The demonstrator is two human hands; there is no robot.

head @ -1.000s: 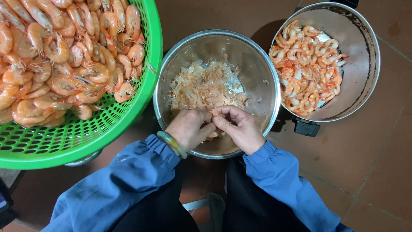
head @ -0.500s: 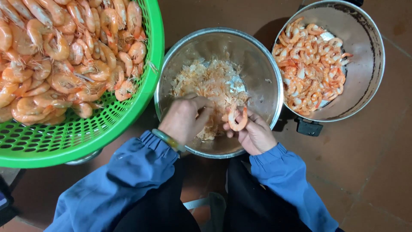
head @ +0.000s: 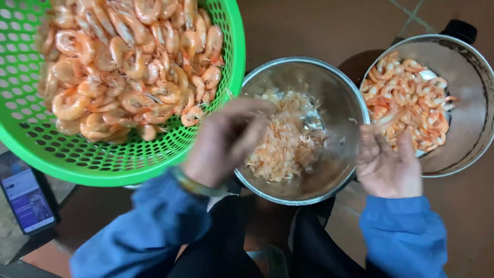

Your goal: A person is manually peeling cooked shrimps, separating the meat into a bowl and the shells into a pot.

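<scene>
Head view, looking down over shrimp peeling between three containers.

From the left: a phone (head: pixel 27 198) lies on the floor beside a green basket (head: pixel 154 154) heaped with whole shrimp (head: pixel 123 67). The left hand (head: pixel 226 141) hangs blurred between basket and steel bowl (head: pixel 339 98), fingers loosely curled; whether it holds anything I cannot tell. Peeled shells (head: pixel 285 146) sit in that bowl. The right hand (head: pixel 388 164) reaches toward the pot (head: pixel 473 139) of peeled shrimp (head: pixel 411 98), fingers spread, perhaps pinching one shrimp at the tips. Done well, each shell drops cleanly into the bowl and meat into the pot. Both hands are motion-smeared; basket and pot are cut off at the frame edges.
</scene>
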